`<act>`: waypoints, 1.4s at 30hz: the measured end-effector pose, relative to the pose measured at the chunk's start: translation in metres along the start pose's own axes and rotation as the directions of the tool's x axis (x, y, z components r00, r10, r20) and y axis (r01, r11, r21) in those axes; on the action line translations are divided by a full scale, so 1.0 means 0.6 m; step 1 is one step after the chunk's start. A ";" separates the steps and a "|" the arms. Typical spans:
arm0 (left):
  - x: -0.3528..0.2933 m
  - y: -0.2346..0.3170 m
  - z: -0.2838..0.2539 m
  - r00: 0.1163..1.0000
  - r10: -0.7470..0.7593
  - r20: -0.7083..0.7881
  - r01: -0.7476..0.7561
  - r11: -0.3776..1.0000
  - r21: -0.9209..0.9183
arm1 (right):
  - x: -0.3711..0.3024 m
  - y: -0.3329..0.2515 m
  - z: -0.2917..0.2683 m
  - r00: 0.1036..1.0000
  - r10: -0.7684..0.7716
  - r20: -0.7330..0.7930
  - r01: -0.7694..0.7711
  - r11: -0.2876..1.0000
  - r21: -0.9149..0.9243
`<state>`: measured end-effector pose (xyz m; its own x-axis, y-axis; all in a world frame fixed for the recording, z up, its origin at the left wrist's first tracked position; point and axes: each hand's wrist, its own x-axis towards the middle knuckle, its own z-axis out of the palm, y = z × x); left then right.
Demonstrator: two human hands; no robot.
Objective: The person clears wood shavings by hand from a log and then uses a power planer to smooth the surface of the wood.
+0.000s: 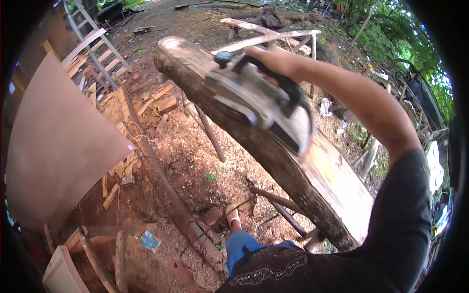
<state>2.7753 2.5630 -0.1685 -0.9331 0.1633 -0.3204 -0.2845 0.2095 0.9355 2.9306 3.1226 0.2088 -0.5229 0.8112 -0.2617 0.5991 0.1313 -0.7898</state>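
My right hand is closed around the black handle of an electric planer, which has a dark round knob at its front end. The planer is smeared by motion. It is over the upper face of a long, thick log, tilted across it. Part of that face is pale, bare wood, while rough brown bark covers the near side. Whether the planer's sole touches the wood cannot be made out. I cannot see my left hand.
Wooden poles prop the log above ground strewn with shavings. A large brown board stands at left, with a ladder behind it. A long pole lies left of my foot. Peeled poles are beyond the log.
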 end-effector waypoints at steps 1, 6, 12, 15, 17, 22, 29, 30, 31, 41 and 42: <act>-0.014 -0.014 -0.023 1.000 0.000 0.028 0.000 1.000 -0.017 | -0.073 0.024 -0.012 1.000 -0.013 -0.010 0.012 0.998 -0.068; -0.070 0.001 -0.005 0.974 -0.042 0.223 0.002 0.985 0.175 | -0.426 0.171 -0.109 0.979 0.195 -0.054 -0.200 0.971 -0.131; -0.098 0.033 0.115 0.859 -0.116 0.499 -0.029 0.962 0.273 | -0.760 0.360 -0.133 0.752 0.455 -0.478 -0.376 0.891 0.255; -0.088 0.048 0.167 0.823 -0.096 0.560 -0.078 0.957 0.278 | -0.726 0.361 -0.110 0.676 0.441 -0.591 -0.327 0.898 0.295; -0.059 0.049 0.210 0.779 -0.045 0.626 -0.159 0.951 0.265 | -0.688 0.348 -0.104 0.675 0.433 -0.598 -0.319 0.901 0.294; 0.033 0.077 0.313 0.667 -0.048 0.744 -0.237 0.933 0.272 | -0.501 0.261 -0.097 0.727 0.454 -0.515 -0.371 0.891 0.262; 0.063 0.059 0.381 0.161 -0.382 0.910 -0.381 0.826 0.414 | -0.213 0.124 -0.083 0.818 0.459 -0.347 -0.385 0.885 0.263; 0.062 0.049 0.409 0.056 -0.412 0.910 -0.392 0.829 0.399 | -0.159 0.119 -0.062 0.760 0.385 -0.524 -0.302 0.923 0.240; 0.053 0.032 0.417 -0.070 -0.389 0.919 -0.523 0.799 0.298 | -0.104 0.101 -0.068 0.887 0.267 -0.377 -0.254 0.964 0.084; -0.226 -0.036 0.535 -0.882 -0.361 0.303 -0.406 0.908 -0.099 | -0.098 0.063 -0.117 1.000 0.025 0.017 -0.014 0.877 -0.481; -0.254 -0.069 0.517 -0.944 -0.300 0.140 -0.318 0.938 -0.136 | -0.121 0.066 -0.114 0.999 0.031 0.009 -0.024 0.878 -0.478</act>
<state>2.9973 2.8285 -0.2047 0.9966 -0.0820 0.0013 -0.0002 0.0132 0.9999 3.0342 3.1079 0.2344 -0.5090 0.8100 -0.2913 0.8280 0.3683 -0.4227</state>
